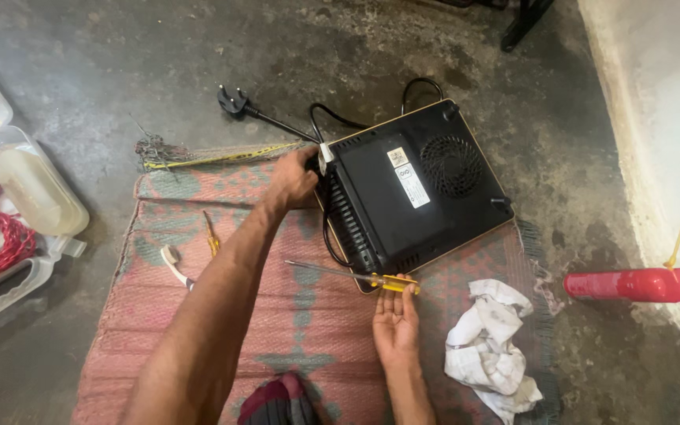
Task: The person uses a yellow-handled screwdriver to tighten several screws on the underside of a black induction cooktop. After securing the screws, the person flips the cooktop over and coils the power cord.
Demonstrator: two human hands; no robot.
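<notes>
A black induction cooktop (415,185) lies upside down on a pink woven mat (222,315), its vent fan and label facing up. My left hand (293,179) grips the cooktop's left edge, where the black power cord (277,122) enters. My right hand (395,319) holds the yellow handle of a long screwdriver (356,275) between fingertips, at the cooktop's near corner. The shaft points left across the mat.
A small yellow screwdriver (212,234) and a toothbrush (175,266) lie on the mat's left part. A crumpled white cloth (489,346) sits at right. A red spray can (631,285) lies by the wall. A clear plastic box (9,212) with red wires stands at left.
</notes>
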